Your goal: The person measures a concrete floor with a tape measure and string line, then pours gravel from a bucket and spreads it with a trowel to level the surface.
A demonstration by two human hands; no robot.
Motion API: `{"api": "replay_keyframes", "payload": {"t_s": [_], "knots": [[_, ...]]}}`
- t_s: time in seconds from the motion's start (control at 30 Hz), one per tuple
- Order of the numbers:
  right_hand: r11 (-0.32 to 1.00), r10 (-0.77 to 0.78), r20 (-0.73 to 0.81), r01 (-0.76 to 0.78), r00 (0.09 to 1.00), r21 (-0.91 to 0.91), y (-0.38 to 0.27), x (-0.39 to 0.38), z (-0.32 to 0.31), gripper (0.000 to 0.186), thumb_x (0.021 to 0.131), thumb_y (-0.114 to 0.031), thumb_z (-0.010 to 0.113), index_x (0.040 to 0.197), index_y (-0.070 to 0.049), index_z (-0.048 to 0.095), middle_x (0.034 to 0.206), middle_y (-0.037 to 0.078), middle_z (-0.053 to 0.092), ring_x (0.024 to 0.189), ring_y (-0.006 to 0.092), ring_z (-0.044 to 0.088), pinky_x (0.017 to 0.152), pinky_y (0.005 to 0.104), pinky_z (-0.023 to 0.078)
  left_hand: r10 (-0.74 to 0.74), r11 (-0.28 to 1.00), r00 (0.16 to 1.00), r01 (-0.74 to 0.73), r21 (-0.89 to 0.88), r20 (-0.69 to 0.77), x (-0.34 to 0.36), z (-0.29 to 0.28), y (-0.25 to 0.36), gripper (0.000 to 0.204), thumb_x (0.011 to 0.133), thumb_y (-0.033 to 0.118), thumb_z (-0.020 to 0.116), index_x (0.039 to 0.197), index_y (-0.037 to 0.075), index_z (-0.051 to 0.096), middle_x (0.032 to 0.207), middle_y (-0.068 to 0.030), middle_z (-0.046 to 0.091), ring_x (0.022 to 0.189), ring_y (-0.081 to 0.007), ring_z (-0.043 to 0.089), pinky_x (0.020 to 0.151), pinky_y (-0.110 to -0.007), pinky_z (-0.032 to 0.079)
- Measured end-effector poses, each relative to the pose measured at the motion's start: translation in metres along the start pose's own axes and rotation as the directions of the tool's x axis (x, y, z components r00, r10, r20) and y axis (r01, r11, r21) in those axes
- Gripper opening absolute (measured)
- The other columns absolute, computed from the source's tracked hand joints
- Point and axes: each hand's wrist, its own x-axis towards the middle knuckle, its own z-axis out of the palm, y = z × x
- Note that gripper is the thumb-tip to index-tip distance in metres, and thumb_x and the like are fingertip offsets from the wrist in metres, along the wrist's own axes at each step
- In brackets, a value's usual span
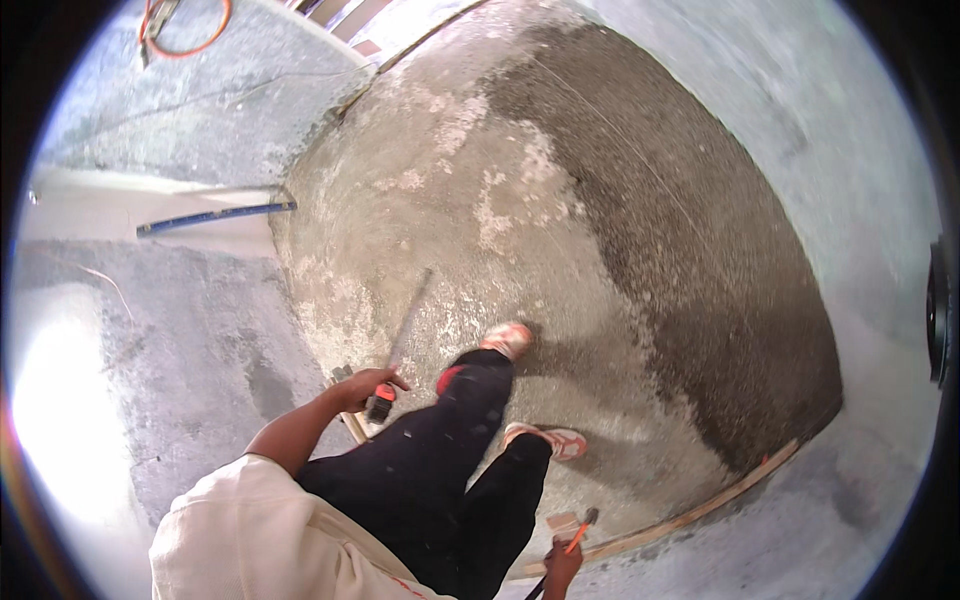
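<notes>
My left hand (pixel 368 386) is beside my left leg, its fingers closed around a black and orange tool (pixel 382 400) that looks like a tape measure. A thin dark strip (pixel 410 315) runs from near this hand out over the floor; I cannot tell whether it joins the tool. Low in the picture, my right hand (pixel 563 568) grips a hammer with an orange handle (pixel 576 537) and a small dark head (pixel 591 516). A dark length shows below that hand. Both my shoes, orange and white (pixel 508 340), stand on the rough concrete floor (pixel 420 220).
A dark, damp-looking band (pixel 690 230) covers the floor's right side. Pale grey plastered walls (pixel 840 120) surround it. A wooden strip (pixel 690 508) edges the floor at lower right. A blue bar (pixel 215 217) lies at left. An orange cable (pixel 200 48) is at upper left.
</notes>
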Motion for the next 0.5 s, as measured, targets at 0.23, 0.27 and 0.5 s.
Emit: {"api": "replay_keyframes", "payload": {"t_s": [0.23,0.27,0.5], "knots": [[0.999,-0.015,0.134,0.02,0.991,-0.038,-0.176,-0.177,0.098,0.039,0.087,-0.026,0.088,0.089,-0.009,0.054,0.071,0.001,0.052,0.066,0.0147,0.051,0.06,0.0336,0.046,-0.019,0.963,0.998,0.033,-0.268,0.053,-0.048,-0.16,0.072,0.061,0.112,0.053,0.036,0.118,0.002,0.068,0.084,-0.0085,0.072,0.075,-0.0174,0.069,0.068,-0.035,0.059],[0.998,0.022,0.179,-0.011,0.984,-0.062,-0.176,-0.18,0.115,0.038,0.086,-0.027,0.089,0.092,-0.007,0.056,0.073,0.001,0.054,0.067,0.0152,0.053,0.061,0.0344,0.048,-0.011,0.979,0.997,0.026,-0.2,0.077,-0.049,-0.177,0.09,0.063,0.112,0.052,0.035,0.115,0.001,0.071,0.098,-0.0118,0.076,0.08,-0.0188,0.07,0.076,-0.035,0.059],[0.838,-0.225,0.246,0.317,0.943,-0.445,-0.429,-0.28,0.272,0.044,0.088,-0.022,0.084,0.116,0.0,0.058,0.079,0.006,0.061,0.065,0.0169,0.061,0.055,0.0347,0.051,0.107,0.955,0.912,-0.204,0.214,0.396,-0.12,-0.274,0.186,0.067,0.112,0.052,0.033,0.113,0.003,0.078,0.142,-0.0107,0.062,0.115,-0.0239,0.062,0.105,-0.036,0.047]]}}
